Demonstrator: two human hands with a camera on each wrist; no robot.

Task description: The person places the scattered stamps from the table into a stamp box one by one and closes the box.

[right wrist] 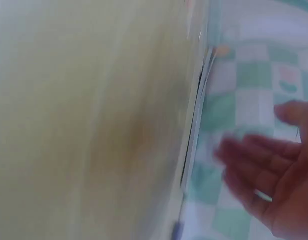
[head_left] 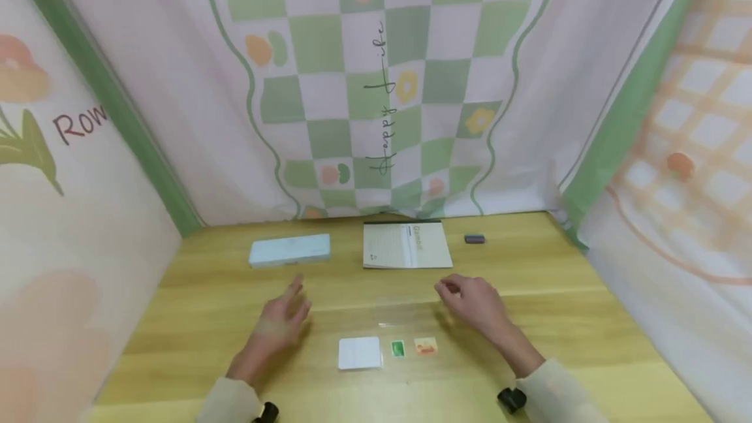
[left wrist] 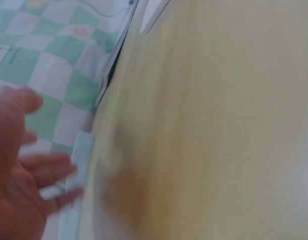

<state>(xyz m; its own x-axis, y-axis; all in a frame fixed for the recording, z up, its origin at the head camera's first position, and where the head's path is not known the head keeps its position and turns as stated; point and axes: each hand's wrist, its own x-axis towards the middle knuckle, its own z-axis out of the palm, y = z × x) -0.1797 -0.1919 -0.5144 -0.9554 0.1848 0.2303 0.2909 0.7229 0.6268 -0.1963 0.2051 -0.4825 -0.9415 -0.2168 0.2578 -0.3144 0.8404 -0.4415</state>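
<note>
My left hand (head_left: 281, 322) hovers over the left half of the table, fingers spread and holding nothing. In the left wrist view its fingers (left wrist: 48, 172) look blurred. Opposite it, my right hand (head_left: 476, 302) hangs loosely curled above the table, and the right wrist view shows nothing in its palm (right wrist: 294, 195). Between the hands lies a clear, thin plastic sheet or sleeve (head_left: 399, 312), hard to make out. Nearer to me are a white rectangular card or small stack (head_left: 360, 352), a small green stamp-like piece (head_left: 398, 348) and an orange and cream one (head_left: 425, 346).
At the back of the wooden table (head_left: 194, 318) stand a pale blue flat box (head_left: 290, 250), a beige notebook (head_left: 388, 250) and a small dark object (head_left: 474, 239). Patterned curtains (head_left: 405, 83) enclose the back and both sides.
</note>
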